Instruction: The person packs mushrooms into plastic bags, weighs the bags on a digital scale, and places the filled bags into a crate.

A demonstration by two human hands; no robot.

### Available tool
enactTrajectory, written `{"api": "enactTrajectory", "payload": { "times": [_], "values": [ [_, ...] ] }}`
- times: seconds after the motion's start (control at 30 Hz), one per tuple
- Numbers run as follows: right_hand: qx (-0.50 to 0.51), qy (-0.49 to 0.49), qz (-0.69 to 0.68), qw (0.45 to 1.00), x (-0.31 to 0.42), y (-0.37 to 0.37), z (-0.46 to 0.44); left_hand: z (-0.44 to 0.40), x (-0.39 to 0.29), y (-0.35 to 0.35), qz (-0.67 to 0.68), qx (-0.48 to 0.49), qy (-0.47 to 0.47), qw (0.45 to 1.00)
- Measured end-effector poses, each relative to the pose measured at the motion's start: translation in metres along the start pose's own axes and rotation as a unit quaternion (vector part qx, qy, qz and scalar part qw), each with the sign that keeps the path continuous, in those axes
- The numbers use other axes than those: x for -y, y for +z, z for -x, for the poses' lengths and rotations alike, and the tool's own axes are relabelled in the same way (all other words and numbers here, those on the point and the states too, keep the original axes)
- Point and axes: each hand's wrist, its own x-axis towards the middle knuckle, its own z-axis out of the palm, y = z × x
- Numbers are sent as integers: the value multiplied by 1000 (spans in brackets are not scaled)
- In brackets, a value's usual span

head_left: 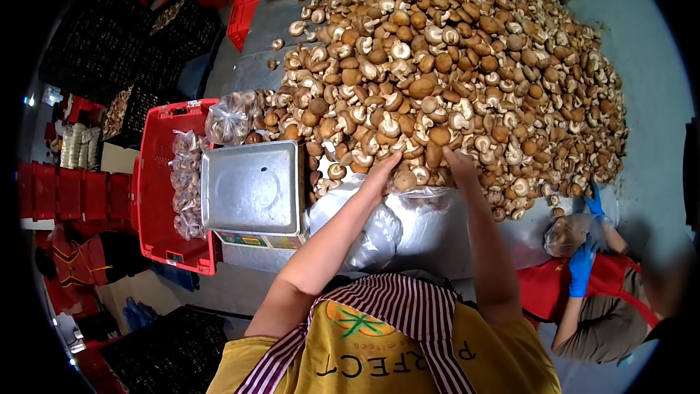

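Note:
A big heap of brown-capped shiitake mushrooms [467, 66] covers the metal table. At its near edge, my left hand [383, 173] reaches in from the left, its visible fingertips against the mushrooms. Opposite it, my right hand [459, 164] touches the heap with a digit pointing inward. A few mushrooms [405, 179] lie between my two hands. Most fingers of both hands are hidden, so their grip does not show. Just below the hands, clear plastic film [423, 195] spreads at the heap's edge. A crumpled clear plastic bag [375, 237] lies under my left forearm.
Left of me stands a scale [251, 184] with a metal pan. Beside it, a red crate [157, 168] holds several bagged mushrooms [187, 182]. Another bag [230, 120] lies above the scale. At right, a co-worker's blue-gloved hands [582, 266] are near a bag [570, 235].

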Motion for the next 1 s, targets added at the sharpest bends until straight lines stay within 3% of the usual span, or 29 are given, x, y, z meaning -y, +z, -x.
{"api": "enactTrajectory", "payload": {
  "times": [0.07,0.13,0.17,0.27,0.33,0.4,0.43,0.53,0.6,0.67,0.7,0.87,0.93,1.0],
  "values": [
    [-10,-32,-56,998,-9,8,-5,-13,-3,3,0,-3,14,1000],
    [17,-28,4,999,-1,7,-5,-25,-5,9,77,11,10,997],
    [17,-5,63,998,4,7,-3,-28,-4,14,6,-49,51,997],
    [-21,-87,123,988,22,8,21,-19,2,10,-80,-12,78,994],
    [3,-108,48,993,13,-2,37,-9,16,7,-83,22,141,986],
    [34,-94,44,994,-2,-15,54,28,14,14,-142,17,132,981],
    [79,14,-5,997,9,-24,73,40,20,17,-171,2,157,973],
    [30,32,-93,995,-1,-31,112,62,41,12,-285,39,266,920],
    [13,38,-91,995,-19,-34,129,72,55,9,-257,65,212,941],
    [-21,63,-139,988,-31,-34,139,73,71,2,-293,59,307,904],
    [-24,65,-140,988,-29,-34,144,82,68,5,-278,58,249,926],
    [-73,43,-230,970,8,-36,168,107,58,14,-218,5,264,939],
    [-85,14,-209,974,19,-44,176,119,51,15,-139,10,231,963],
    [-97,-13,-187,977,20,-45,180,123,52,12,-143,13,263,954]
  ]
}}
